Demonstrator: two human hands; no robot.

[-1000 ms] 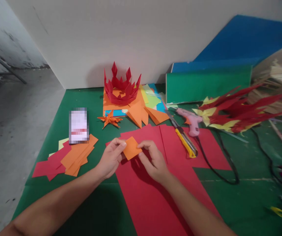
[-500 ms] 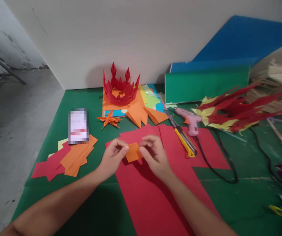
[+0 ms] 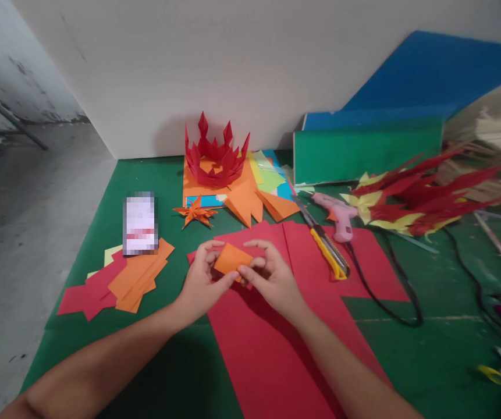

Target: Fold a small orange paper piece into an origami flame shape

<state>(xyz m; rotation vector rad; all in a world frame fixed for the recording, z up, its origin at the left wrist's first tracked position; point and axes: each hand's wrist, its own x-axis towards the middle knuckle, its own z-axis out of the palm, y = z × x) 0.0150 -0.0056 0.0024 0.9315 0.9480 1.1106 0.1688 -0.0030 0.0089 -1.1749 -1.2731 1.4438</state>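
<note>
A small folded orange paper piece is pinched between both my hands above the red paper sheets on the green table. My left hand grips its left side with thumb below and fingers curled over the top. My right hand holds its right edge, thumb pressed at the lower corner. Both hands are closed on the paper.
A red paper crown stands on orange sheets at the back. An orange paper star, a pixelated card, cut red and orange strips, a yellow utility knife, a pink glue gun with black cord, and red-yellow paper flowers lie around.
The orange piece has been turned and folded between my fingers; my thumbs shifted under it, and my hands stayed over the same spot on the red sheet.
</note>
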